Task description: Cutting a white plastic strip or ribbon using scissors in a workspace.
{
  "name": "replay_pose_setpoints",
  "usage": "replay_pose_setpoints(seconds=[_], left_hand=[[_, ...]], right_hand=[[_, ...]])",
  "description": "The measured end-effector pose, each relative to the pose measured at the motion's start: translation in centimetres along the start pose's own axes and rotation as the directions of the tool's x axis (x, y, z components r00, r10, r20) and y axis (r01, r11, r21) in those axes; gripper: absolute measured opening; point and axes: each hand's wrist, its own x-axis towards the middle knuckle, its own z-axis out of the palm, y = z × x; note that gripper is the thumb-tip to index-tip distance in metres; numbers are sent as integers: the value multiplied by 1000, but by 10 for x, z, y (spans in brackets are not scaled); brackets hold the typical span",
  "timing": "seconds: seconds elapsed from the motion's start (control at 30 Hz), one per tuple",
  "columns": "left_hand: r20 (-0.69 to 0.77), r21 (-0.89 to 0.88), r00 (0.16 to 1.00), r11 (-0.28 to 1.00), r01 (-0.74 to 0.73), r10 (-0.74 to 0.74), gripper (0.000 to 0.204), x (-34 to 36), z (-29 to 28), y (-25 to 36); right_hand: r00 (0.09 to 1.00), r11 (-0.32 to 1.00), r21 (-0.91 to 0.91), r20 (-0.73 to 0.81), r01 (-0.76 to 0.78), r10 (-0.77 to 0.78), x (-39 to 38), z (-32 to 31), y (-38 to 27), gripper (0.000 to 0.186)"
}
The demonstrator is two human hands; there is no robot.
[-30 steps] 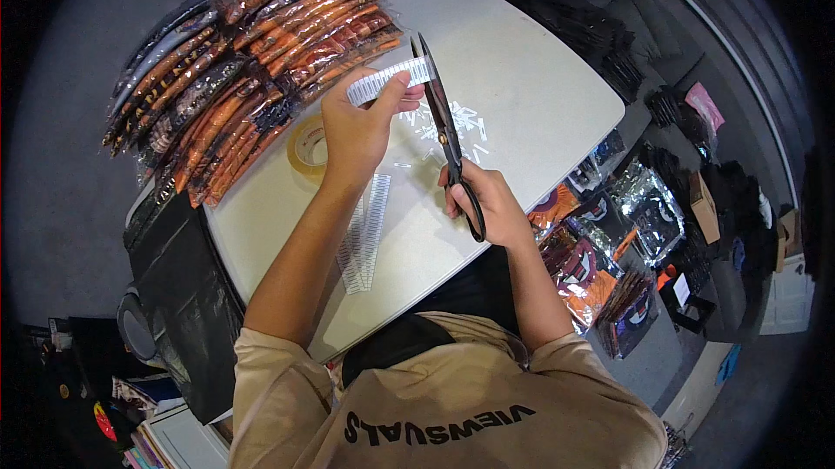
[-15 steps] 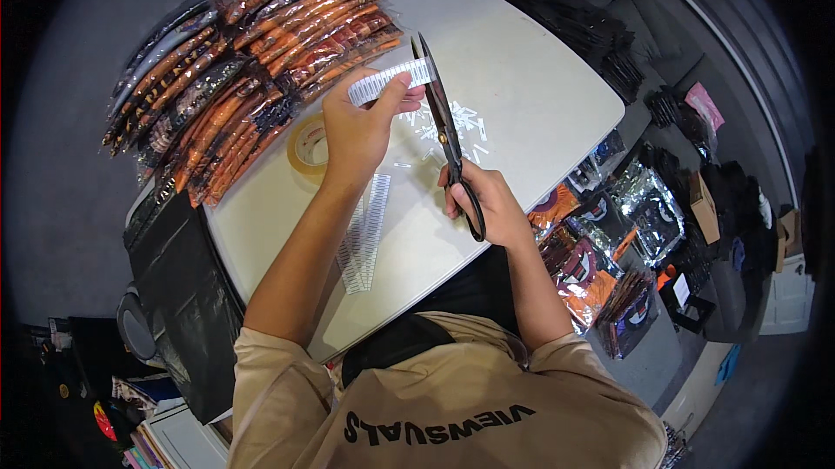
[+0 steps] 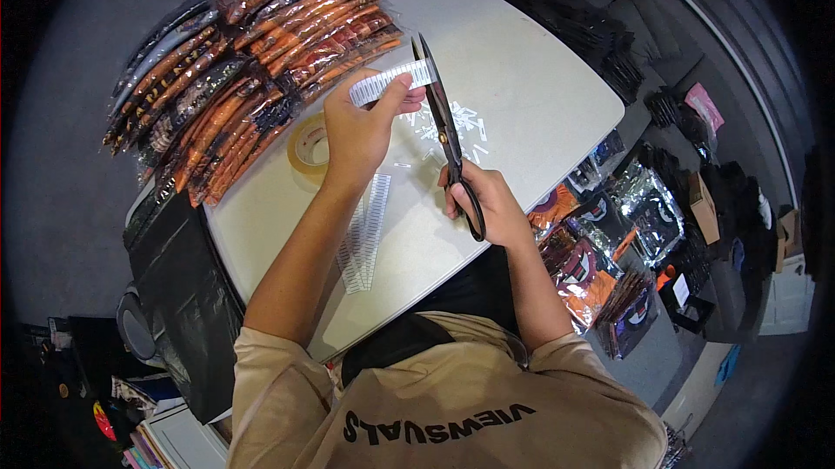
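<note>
My left hand (image 3: 367, 125) pinches a white paper strip (image 3: 383, 85) printed with a row of narrow labels, thumb on top and fingers beneath. Dark scissors (image 3: 447, 125) are gripped in my right hand (image 3: 489, 206), fingers through the handles. Their blades stand a little apart, with the strip's right end between them. Small cut white slips (image 3: 470, 119) lie scattered on the table under the blades. Two longer printed strips (image 3: 365, 238) rest on the table beside my left forearm. A roll of clear tape (image 3: 306, 149) lies partly behind my left wrist.
The white table (image 3: 522, 60) bears stacks of bagged orange and black garments (image 3: 304, 25) at its far left. More bagged garments (image 3: 578, 260) lie at the right, beyond the table edge. A black plastic sheet (image 3: 178, 295) hangs at the left. Dark bundles (image 3: 574, 30) are heaped at the far right.
</note>
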Motion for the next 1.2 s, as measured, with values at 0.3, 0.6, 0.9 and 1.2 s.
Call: replay_pose_setpoints(seconds=[0.3, 0.6, 0.9, 1.2], left_hand=[[-6, -2, 1000, 1000, 5, -5, 17, -1, 0, 1], [-5, -1, 1000, 1000, -4, 4, 17, 0, 0, 3], [17, 29, 999, 999, 27, -27, 14, -1, -1, 3], [-10, 8, 1000, 1000, 3, -3, 18, 0, 1, 1]], right_hand=[[1000, 1000, -2, 4, -8, 8, 0, 0, -1, 33], [1000, 1000, -4, 7, -15, 15, 1, 1, -2, 31], [1000, 1000, -16, 5, -20, 20, 0, 0, -4, 30], [1000, 1000, -13, 2, -25, 25, 0, 0, -4, 31]])
